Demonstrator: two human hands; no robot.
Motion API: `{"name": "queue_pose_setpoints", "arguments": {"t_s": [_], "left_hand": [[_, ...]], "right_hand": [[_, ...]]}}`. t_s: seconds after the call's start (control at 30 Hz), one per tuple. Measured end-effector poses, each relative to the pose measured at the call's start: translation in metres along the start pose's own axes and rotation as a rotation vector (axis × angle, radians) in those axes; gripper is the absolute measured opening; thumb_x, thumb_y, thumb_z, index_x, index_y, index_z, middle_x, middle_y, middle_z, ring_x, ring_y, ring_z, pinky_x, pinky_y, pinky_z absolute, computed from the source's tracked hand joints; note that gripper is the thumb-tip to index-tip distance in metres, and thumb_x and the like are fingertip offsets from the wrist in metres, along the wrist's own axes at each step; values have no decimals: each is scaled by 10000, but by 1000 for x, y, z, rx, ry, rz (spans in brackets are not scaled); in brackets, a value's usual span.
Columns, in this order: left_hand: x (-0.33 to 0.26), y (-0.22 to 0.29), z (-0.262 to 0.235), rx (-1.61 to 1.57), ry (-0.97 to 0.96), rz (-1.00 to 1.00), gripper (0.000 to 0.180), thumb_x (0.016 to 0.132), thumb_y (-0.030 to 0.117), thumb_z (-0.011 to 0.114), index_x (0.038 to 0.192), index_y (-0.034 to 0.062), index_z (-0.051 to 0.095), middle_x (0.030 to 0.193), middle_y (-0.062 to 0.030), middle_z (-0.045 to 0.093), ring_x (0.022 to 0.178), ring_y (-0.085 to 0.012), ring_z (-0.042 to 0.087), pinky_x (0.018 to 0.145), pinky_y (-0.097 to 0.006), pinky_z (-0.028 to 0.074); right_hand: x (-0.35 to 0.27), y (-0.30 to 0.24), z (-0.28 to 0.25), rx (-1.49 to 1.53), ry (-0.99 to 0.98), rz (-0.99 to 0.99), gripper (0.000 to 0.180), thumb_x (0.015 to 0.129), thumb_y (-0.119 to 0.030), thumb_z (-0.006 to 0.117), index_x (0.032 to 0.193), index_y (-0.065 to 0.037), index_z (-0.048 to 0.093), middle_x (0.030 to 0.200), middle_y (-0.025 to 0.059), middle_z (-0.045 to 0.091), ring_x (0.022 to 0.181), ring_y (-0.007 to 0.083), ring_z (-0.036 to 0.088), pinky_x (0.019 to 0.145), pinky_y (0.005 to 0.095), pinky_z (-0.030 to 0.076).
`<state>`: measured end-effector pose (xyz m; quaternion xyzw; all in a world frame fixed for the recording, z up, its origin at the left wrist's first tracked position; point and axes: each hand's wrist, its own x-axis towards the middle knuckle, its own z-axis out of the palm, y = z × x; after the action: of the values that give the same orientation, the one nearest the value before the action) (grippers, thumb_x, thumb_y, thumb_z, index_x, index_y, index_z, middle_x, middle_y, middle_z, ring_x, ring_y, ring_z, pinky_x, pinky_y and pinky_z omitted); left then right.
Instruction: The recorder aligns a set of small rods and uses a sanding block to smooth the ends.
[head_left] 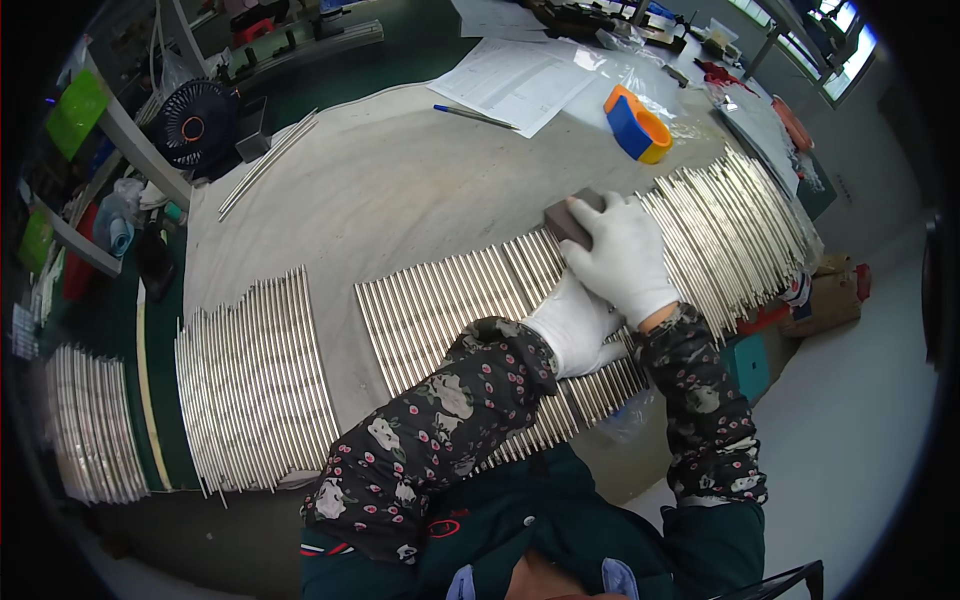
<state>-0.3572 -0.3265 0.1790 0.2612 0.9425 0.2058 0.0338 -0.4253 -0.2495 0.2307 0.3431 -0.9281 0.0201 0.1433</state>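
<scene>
My right hand [622, 250], in a white glove, is closed round a dark brown rectangular block [574, 216] that looks like a sanding block. The block rests at the far ends of a row of thin silvery metal rods [440, 310] laid side by side. Also white-gloved, my left hand [575, 325] lies over the same rods, just nearer to me than the right. Its thumb is stretched out to the right, while the right hand partly covers its other fingers. Nothing shows in the left hand.
More metal rods lie in a bundle [730, 235] at right and a group [255, 380] at left. A few loose rods [267, 165] lie beside a fan [195, 122]. Farther back are paper sheets [510, 80], a pen [475, 117] and a blue-orange tape dispenser [637, 125].
</scene>
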Motion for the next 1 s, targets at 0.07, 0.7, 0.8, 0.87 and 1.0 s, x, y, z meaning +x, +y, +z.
{"name": "queue_pose_setpoints", "arguments": {"t_s": [0.07,0.7,0.8,0.87,1.0], "left_hand": [[-5,-17,36,-126,184,33,494,881,447,420,1227,114,534,1315,-81,474,1277,-261,342,1092,-465,173],[-3,11,-14,233,26,40,482,893,398,424,1261,98,504,1278,-112,503,1257,-283,370,1089,-447,194],[-9,1,-7,123,7,-19,484,885,418,426,1230,97,531,1262,-112,511,1244,-272,385,1073,-437,212],[-7,2,-6,42,-71,-74,483,875,430,437,1207,98,549,1248,-105,519,1240,-260,389,1058,-426,230],[-8,6,-7,168,140,81,526,878,443,435,1243,73,519,1288,-148,490,1227,-308,413,1071,-434,254]], "right_hand": [[-7,-26,9,150,69,-225,411,696,-291,630,1065,-111,656,917,173,592,876,313,565,746,402,482],[13,6,-9,-149,-146,190,440,681,-308,648,1079,-120,656,979,195,593,916,334,565,795,402,476],[9,-13,-6,28,20,23,391,681,-291,642,1029,-113,664,928,177,599,886,323,569,757,408,479],[-6,-21,10,152,106,-219,345,683,-275,630,978,-101,670,851,154,599,833,308,569,692,411,479],[13,10,-20,-110,-162,197,431,678,-292,645,1065,-104,658,994,188,590,912,323,560,782,406,467]]}}
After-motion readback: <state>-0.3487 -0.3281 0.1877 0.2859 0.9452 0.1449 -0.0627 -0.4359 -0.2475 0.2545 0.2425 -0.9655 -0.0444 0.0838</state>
